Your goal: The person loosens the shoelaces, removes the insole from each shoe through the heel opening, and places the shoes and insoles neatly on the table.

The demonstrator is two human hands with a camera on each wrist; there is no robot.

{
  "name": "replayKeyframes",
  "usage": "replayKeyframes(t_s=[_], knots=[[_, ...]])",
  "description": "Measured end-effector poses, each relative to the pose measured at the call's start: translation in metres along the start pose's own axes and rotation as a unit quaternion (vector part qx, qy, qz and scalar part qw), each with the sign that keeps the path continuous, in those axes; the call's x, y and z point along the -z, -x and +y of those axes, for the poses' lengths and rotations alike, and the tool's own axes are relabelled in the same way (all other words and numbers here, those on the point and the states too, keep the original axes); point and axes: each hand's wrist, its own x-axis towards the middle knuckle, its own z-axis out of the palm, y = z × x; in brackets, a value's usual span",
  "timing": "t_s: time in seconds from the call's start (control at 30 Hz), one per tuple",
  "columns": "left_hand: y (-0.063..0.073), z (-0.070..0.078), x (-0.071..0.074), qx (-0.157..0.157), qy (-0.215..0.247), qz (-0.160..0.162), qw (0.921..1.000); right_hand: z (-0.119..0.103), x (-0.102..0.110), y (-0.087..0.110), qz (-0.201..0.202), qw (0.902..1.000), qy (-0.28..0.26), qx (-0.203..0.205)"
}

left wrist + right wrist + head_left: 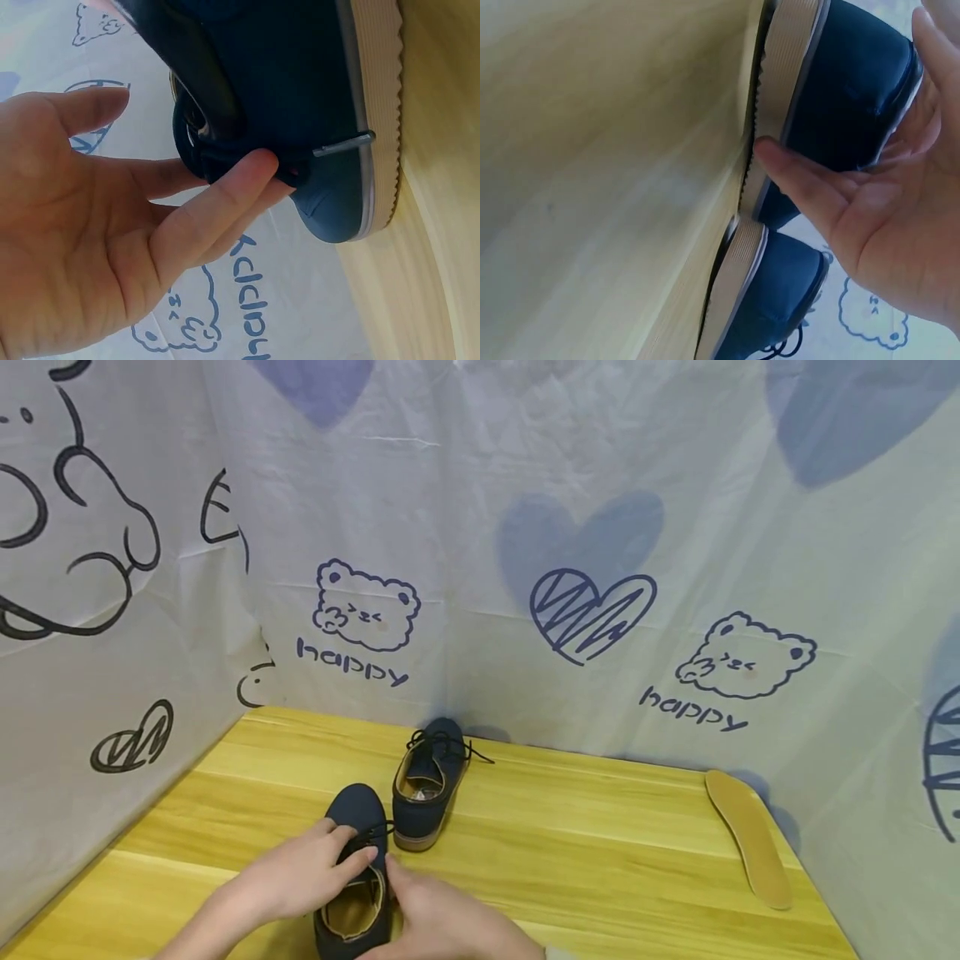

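A dark navy lace-up shoe point(352, 935) stands upright on the wooden surface at the lower middle, its toe pointing away. My left hand point(303, 872) lies over its laces from the left; in the left wrist view the extended fingers point(217, 199) touch the lacing, the thumb held apart. A lace tip point(345, 142) hangs across the shoe's side. My right hand point(446, 914) is against the shoe's right side near the heel. One straight finger point(802, 176) reaches the tan sole in the right wrist view. Part of the right hand is hidden behind the shoe.
The matching shoe point(431, 806) stands just ahead and to the right, its laces point(480, 753) spread loose. A tan insole point(750, 843) lies near the surface's right edge. Printed white cloth point(480, 652) hangs behind and at the sides of the wood-grain surface point(585, 827).
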Motion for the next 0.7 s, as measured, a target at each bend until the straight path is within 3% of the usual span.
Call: replayKeyframes(t_s=[0.17,0.33,0.53,0.7], knots=[[0.001,0.000,0.001,-0.005,0.001,-0.006,1.0000,-0.003,-0.004,-0.002,0.013,0.9990,-0.042,-0.008],[0.003,0.001,0.002,-0.013,0.007,-0.046,0.9988,0.001,-0.002,0.002,0.020,0.9968,-0.076,0.016],[0.005,0.000,0.000,-0.034,0.002,-0.068,0.9971,0.008,0.007,0.011,0.024,0.9989,-0.039,0.007],[0.002,-0.009,0.006,-0.088,0.025,-0.067,0.9936,0.015,0.018,0.019,0.026,0.9995,-0.014,0.009]])
